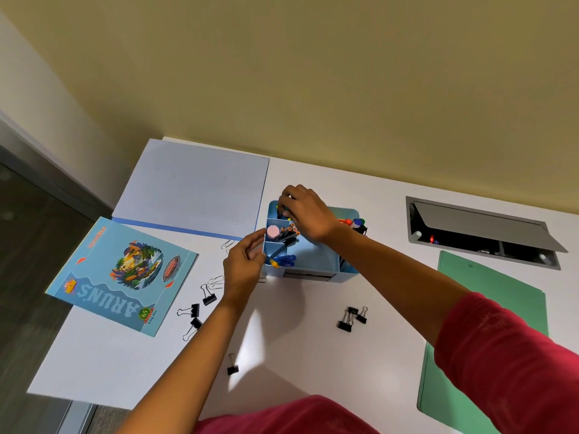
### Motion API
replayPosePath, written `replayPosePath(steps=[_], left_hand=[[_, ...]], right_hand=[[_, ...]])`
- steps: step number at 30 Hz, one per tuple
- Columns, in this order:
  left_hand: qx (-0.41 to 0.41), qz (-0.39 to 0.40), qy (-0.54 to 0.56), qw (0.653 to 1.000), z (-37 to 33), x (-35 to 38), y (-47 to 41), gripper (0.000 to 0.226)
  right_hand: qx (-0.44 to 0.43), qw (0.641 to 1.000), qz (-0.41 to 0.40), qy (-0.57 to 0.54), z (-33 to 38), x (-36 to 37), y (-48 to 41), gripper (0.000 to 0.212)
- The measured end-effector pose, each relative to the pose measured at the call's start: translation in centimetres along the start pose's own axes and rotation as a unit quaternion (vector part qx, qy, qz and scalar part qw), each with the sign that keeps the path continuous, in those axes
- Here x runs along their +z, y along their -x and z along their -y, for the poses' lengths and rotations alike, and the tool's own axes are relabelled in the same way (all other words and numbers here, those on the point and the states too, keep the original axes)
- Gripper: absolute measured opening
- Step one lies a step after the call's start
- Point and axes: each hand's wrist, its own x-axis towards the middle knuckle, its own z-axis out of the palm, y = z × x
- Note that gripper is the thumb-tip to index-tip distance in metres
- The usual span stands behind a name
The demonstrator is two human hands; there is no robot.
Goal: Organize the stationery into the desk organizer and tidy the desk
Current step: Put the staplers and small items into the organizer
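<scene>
A light blue desk organizer (pixel 316 264) stands mid-desk, holding pencils (pixel 289 232), a pink eraser (pixel 273 231), blue pens (pixel 283 260) and markers (pixel 355 223). My left hand (pixel 242 264) grips the organizer's left wall. My right hand (pixel 305 213) reaches into its far left compartment, fingers closed over dark items there; what it holds is hidden. Black binder clips lie loose on the desk: a left group (pixel 200 308), a right cluster (pixel 351 317) and a single one (pixel 232 366). Wire paper clips (pixel 216 281) lie by my left wrist.
A blue notebook (pixel 123 272) overhangs the desk's left edge. A pale blue folder (pixel 194 189) lies at the back left, white sheets (pixel 94 364) front left, a green folder (pixel 488 339) on the right. An open cable hatch (pixel 482 233) sits back right.
</scene>
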Motion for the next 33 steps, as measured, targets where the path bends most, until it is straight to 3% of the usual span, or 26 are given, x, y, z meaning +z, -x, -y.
replayPosePath(steps=[5,15,21,33], left_hand=[[0.000,-0.004,-0.006,1.000,0.0,0.0,0.0,0.042],[-0.001,-0.010,-0.029,1.000,-0.2,0.0,-0.1,0.044],[-0.010,0.001,-0.032,0.999,-0.1,-0.2,-0.3,0.045],[-0.010,0.001,-0.036,0.999,-0.2,-0.2,0.0,0.045]], right_hand=[[-0.047,0.999,0.013,0.015,-0.2,0.0,-0.1,0.044],[0.007,0.999,-0.013,0.028,0.3,-0.3,-0.4,0.023],[-0.003,0.998,-0.018,0.064,1.2,-0.9,-2.0,0.014],[0.100,0.993,-0.039,-0.051,0.8,0.6,-1.3,0.014]])
